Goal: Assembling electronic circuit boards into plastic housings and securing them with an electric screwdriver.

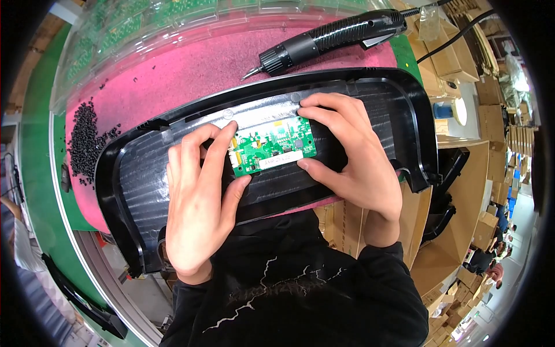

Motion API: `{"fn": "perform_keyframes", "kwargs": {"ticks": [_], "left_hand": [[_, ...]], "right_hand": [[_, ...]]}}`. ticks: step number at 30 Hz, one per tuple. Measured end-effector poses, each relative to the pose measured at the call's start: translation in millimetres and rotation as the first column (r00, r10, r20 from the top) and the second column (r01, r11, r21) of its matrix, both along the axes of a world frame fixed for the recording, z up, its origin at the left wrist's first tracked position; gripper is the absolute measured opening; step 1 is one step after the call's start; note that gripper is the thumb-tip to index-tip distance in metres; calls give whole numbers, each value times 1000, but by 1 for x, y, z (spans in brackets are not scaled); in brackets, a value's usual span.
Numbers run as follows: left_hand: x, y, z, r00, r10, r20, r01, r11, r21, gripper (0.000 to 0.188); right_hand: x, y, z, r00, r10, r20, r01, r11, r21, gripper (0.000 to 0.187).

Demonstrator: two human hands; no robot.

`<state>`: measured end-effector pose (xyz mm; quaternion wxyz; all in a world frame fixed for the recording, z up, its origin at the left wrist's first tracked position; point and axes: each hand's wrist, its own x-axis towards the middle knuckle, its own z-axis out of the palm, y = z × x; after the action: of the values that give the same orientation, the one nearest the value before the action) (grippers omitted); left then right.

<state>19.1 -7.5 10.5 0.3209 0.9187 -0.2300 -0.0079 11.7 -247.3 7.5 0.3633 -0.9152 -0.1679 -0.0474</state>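
A green circuit board [272, 146] with a white label strip along its near edge lies inside a long black plastic cover [147, 179]. My left hand [199, 191] has its thumb and fingers at the board's left end, by the white connectors. On the right end, my right hand [355, 153] grips the corners, index finger at the far edge and thumb at the near edge. Both hands are closed on the board from either side. Whether the board rests flat on the cover's floor cannot be made out.
Behind the cover, a black electric screwdriver [335, 40] lies on a pink mat [173, 69], bit pointing left. A heap of small black screws [87, 139] sits at the left. Clear plastic trays [133, 29] with green boards stand at the back. Cardboard boxes [457, 214] are at the right.
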Motion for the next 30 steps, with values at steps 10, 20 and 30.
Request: {"fn": "perform_keyframes", "kwargs": {"ticks": [10, 20, 30], "left_hand": [[1, 5, 2, 999, -27, -32, 26, 1000, -14, 65], [-6, 6, -4, 994, -34, 105, 41, 997, -63, 68], [6, 17, -15, 973, -27, 229, 35, 999, -31, 77]], "right_hand": [[1, 7, 9, 999, -21, -50, 19, 999, -37, 56], [-4, 8, 8, 1000, -20, 11, 20, 1000, 8, 60], [11, 4, 3, 979, 92, 182, -91, 996, -14, 70]]}}
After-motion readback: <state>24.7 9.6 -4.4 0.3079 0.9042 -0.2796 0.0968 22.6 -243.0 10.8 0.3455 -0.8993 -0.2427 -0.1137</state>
